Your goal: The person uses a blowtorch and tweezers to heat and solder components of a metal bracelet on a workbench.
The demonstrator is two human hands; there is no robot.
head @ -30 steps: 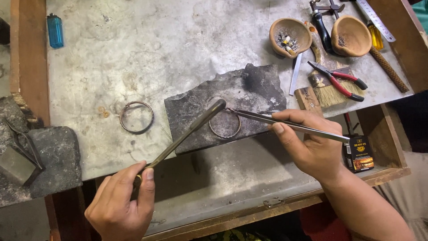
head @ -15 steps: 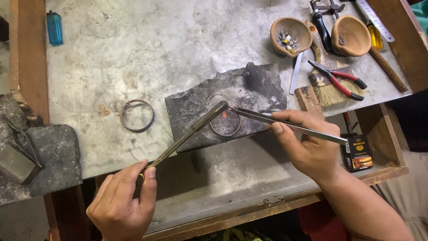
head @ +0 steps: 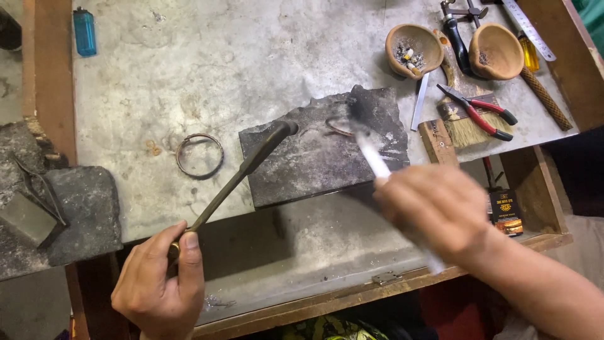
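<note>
Head view | left hand (head: 157, 286) grip pinches thin brass torch pipe (head: 242, 170) | right hand (head: 437, 211), blurred, clasps pale metal tweezers (head: 371, 154) above rough grey slab (head: 302, 160) at centre, near copper ring (head: 340, 127)

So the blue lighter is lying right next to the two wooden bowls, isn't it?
No. The blue lighter lies alone at the far left corner of the table. The two wooden bowls sit at the far right, among the pliers and brush. The head view shows it.

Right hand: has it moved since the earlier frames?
Yes. The right hand has dropped toward the bench's near edge, away from the dark slate block, and is motion-blurred; its long metal tweezers now angle up toward the block.
</note>
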